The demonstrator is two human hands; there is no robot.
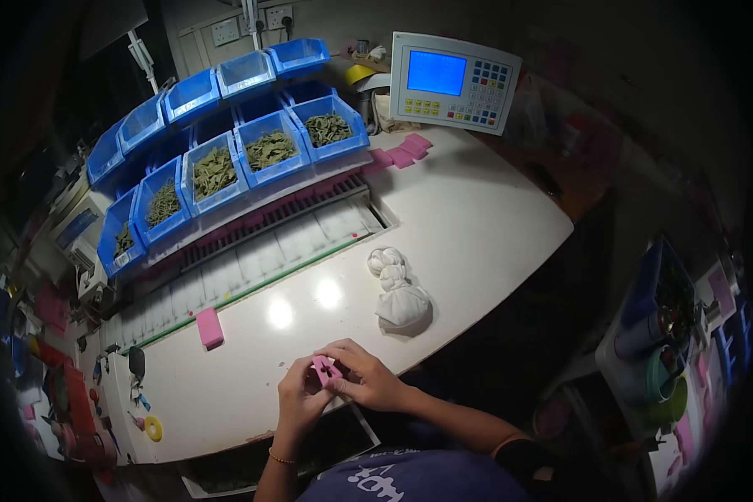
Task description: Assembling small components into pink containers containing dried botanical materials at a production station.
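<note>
Both my hands meet over the table's front edge around a small pink block-shaped piece (327, 369). Dark marks or gaps show on its upper face; whether it is a box or a solid block I cannot make out. My left hand (301, 391) grips it from the left, its fingers curled. From the other side my right hand (365, 378) holds it between thumb and bent fingers. Another pink block (210, 328) lies on the table to the left, apart from my hands. Beyond my right hand rests a knotted white cloth bundle (403, 305).
Tiered blue bins (259, 171) stand at the back left, several holding greenish leaf-like pieces. Before them runs a slotted white panel with a green strip (276, 284). A keypad console (452, 82) and flat pink pieces (404, 156) are farther back. A yellow ring (153, 429) lies at left.
</note>
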